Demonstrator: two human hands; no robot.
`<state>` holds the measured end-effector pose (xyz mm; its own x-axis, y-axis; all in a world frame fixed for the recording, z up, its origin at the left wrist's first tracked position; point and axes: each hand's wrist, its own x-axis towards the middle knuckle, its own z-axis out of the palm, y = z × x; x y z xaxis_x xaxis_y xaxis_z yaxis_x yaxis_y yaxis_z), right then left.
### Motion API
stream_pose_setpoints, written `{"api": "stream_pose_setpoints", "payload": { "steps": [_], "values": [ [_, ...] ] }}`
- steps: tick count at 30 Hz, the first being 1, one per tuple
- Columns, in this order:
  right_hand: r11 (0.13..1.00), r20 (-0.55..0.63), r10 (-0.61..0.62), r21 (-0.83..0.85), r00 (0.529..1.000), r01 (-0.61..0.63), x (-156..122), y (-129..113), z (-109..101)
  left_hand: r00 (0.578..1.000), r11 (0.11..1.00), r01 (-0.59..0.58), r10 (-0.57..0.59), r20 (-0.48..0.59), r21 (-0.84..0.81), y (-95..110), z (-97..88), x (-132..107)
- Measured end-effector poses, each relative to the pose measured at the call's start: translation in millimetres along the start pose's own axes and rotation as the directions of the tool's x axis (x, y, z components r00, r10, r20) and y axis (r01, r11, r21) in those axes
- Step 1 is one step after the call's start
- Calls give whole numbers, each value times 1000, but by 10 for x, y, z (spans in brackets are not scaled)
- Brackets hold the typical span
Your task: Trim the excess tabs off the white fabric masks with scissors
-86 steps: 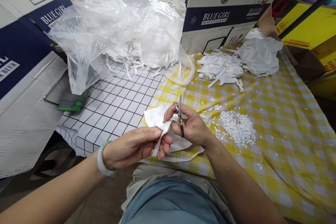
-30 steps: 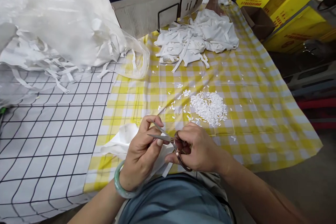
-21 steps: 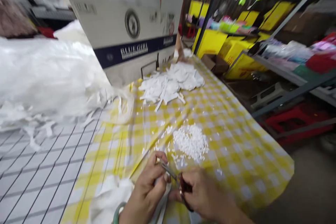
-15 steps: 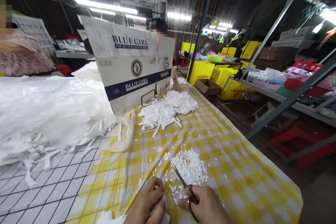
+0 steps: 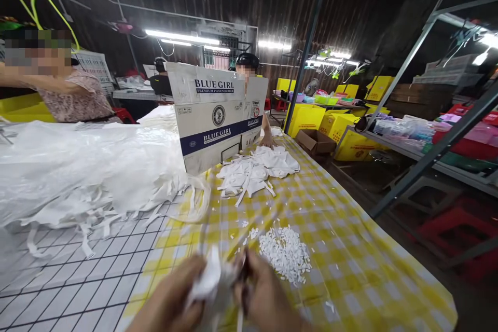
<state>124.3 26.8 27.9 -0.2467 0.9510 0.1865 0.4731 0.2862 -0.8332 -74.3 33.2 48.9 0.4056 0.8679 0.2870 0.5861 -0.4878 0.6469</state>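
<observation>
My left hand (image 5: 177, 290) is closed on a piece of white cloth (image 5: 210, 277), smeared by motion. In my right hand (image 5: 266, 293) are dark-handled scissors (image 5: 244, 277), held close beside the cloth; their blades are too blurred to tell whether they are apart. A thin white strip hangs below the right fingers. Just beyond that hand lies a heap of small white snippets (image 5: 286, 254) on the yellow checked tablecloth (image 5: 350, 270). Farther off rests a pile of white cloth pieces with straps (image 5: 252, 171).
A large heap of white strapped cloth (image 5: 89, 166) under clear plastic covers the left side. A "Blue Girl" carton (image 5: 218, 119) stands at the table's far end. Behind it, another person's hand (image 5: 268, 140) touches the far pile. A metal rack (image 5: 424, 158) stands right.
My left hand has lifted the white cloth up in front of me. The scissors have come left from the snippet heap to the cloth. The view has shifted left and up.
</observation>
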Motion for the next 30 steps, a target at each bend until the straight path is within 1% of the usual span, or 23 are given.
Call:
{"api": "stream_pose_setpoints", "payload": {
  "steps": [1,2,3,5,6,7,8,9,10,11,12,14,16,17,18,20,22,23,24,26,28,29,30],
  "values": [
    [997,-95,-1,79,995,8,243,-53,-192,999,998,-32,32,-15,-49,107,-110,350],
    [995,-246,-11,90,969,34,515,-109,-423,995,993,-75,69,-66,-86,212,-198,727],
    [997,-377,-15,65,926,42,799,-162,-681,985,989,-102,85,-150,-111,302,-255,1106],
    [1000,-492,-12,19,871,24,1329,-226,-1214,969,987,-95,61,-237,-133,410,-249,1766],
    [1000,-530,-11,-6,848,9,1538,-223,-1449,961,986,-78,34,-275,-149,420,-185,2001],
    [999,-560,-2,-32,828,-19,1689,-194,-1634,950,984,-57,2,-311,-169,400,-88,2152],
    [997,-583,9,-55,812,-51,1774,-139,-1750,945,981,-40,-25,-327,-192,356,35,2214],
    [994,-589,21,-75,808,-80,1793,-65,-1783,944,976,-27,-47,-327,-217,295,173,2192],
    [991,-570,34,-90,821,-104,1750,19,-1728,949,970,-16,-62,-310,-242,227,316,2098],
    [988,-521,49,-99,852,-117,1655,104,-1589,957,964,-6,-71,-281,-266,161,454,1948],
    [987,-444,63,-103,894,-121,1518,180,-1380,965,959,6,-80,-249,-285,105,578,1764],
    [989,-232,85,-95,969,-109,1175,279,-851,974,953,40,-105,-202,-299,27,762,1363],
    [990,-85,99,-88,991,-106,837,310,-335,973,958,73,-129,-189,-278,-29,833,1003],
    [991,-34,101,-84,994,-104,704,314,-127,974,963,83,-133,-182,-258,-66,819,849],
    [992,4,99,-80,995,-99,605,319,37,978,968,87,-128,-167,-233,-118,771,713],
    [993,69,92,-77,993,-87,514,349,235,985,979,97,-120,-125,-177,-292,581,494],
    [991,102,121,-61,987,-115,521,401,297,979,982,157,-169,-111,-107,-578,300,368],
    [988,107,153,-45,982,-149,539,425,296,965,974,217,-224,-134,-65,-761,145,354],
    [982,102,189,-30,977,-187,555,438,289,938,954,299,-297,-180,-20,-961,-6,377],
    [971,71,240,-19,968,-240,564,411,285,843,876,478,-437,-312,63,-1371,-268,531],
    [974,46,225,-47,973,-223,539,308,324,761,794,594,-504,-408,129,-1717,-447,790],
    [979,41,197,-66,980,-194,519,239,358,736,761,629,-517,-437,158,-1845,-510,935],
    [983,42,164,-83,985,-161,497,170,395,724,738,649,-523,-451,186,-1936,-562,1076]
  ]
}}
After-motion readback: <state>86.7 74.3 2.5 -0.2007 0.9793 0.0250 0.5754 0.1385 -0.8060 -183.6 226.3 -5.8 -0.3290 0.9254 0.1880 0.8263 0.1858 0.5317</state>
